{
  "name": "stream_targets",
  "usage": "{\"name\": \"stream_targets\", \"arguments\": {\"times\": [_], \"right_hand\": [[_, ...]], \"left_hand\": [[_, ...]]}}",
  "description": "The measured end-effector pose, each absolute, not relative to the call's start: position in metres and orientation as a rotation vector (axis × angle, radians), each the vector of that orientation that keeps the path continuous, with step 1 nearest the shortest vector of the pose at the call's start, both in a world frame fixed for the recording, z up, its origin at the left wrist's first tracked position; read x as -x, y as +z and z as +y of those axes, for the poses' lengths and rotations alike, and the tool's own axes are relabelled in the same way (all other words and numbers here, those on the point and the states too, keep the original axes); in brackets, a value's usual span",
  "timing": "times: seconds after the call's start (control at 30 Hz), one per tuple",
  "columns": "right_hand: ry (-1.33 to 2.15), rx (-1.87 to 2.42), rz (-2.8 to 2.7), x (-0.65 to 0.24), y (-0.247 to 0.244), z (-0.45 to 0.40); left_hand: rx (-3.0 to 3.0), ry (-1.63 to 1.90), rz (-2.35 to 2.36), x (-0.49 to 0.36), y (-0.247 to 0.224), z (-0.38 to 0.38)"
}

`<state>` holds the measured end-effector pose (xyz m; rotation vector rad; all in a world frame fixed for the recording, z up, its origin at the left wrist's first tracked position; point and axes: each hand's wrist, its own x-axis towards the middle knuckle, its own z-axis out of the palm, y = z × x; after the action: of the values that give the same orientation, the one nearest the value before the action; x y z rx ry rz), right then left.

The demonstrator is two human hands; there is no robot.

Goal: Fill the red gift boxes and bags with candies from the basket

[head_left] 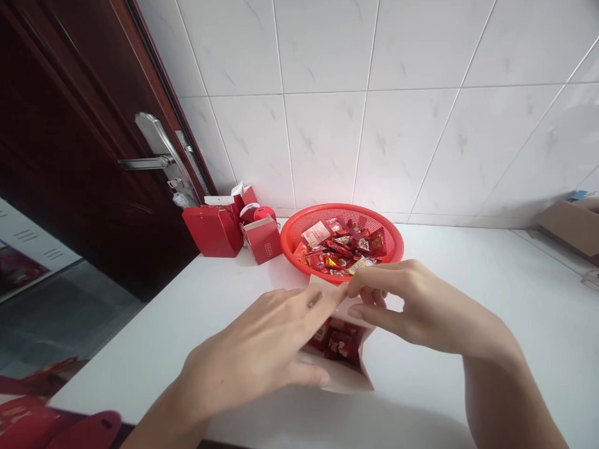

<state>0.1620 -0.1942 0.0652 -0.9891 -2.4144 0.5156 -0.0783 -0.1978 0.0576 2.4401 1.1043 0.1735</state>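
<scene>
In the head view, we have both hands over a small paper box (349, 380) that sits on the white bench (528, 299), just in front of a red plastic basket (396, 244). The box's mouth faces up, its pale inner flaps showing, and we see dark red wrapped packets (340, 346) lying inside. Our left hand (262, 346) reaches across the mouth with the thumb spread well away from the fingers: the thumb is at the near flap, the forefinger at the far one. Our right hand (421, 305) comes in from the other side, thumb and bent forefinger close together at the far flap; we cannot tell whether they pinch the paper.

The basket, its sides perforated, holds a heap of sweets (341, 246) in mostly red wrappers. Left of it, we have a large red box (213, 232) and a smaller red box (262, 240) standing near the tiled wall (322, 137). Further left is a dark wooden door (88, 93) with a metal handle (145, 163). At our far right lies a brown cardboard box (568, 226).
</scene>
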Motion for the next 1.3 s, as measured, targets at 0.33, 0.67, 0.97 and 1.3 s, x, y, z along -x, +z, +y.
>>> {"name": "stream_targets", "arguments": {"times": [0.33, 0.67, 0.97, 1.3], "right_hand": [[0.406, 1.362, -2.456, -0.184, 0.062, -0.188], [0.568, 1.463, -2.651, -0.169, 0.064, -0.185], [0.498, 1.677, -2.593, -0.167, 0.059, -0.169], [0.515, 1.699, -2.49, -0.174, 0.049, -0.156]], "left_hand": [[-2.468, 0.173, 1.206, 0.064, 0.059, -0.165], [-2.607, 0.34, 1.077, 0.071, 0.056, -0.145], [-2.452, 0.475, 0.927, 0.067, 0.029, -0.106], [-2.378, 0.551, 0.908, 0.061, 0.022, -0.101]]}}
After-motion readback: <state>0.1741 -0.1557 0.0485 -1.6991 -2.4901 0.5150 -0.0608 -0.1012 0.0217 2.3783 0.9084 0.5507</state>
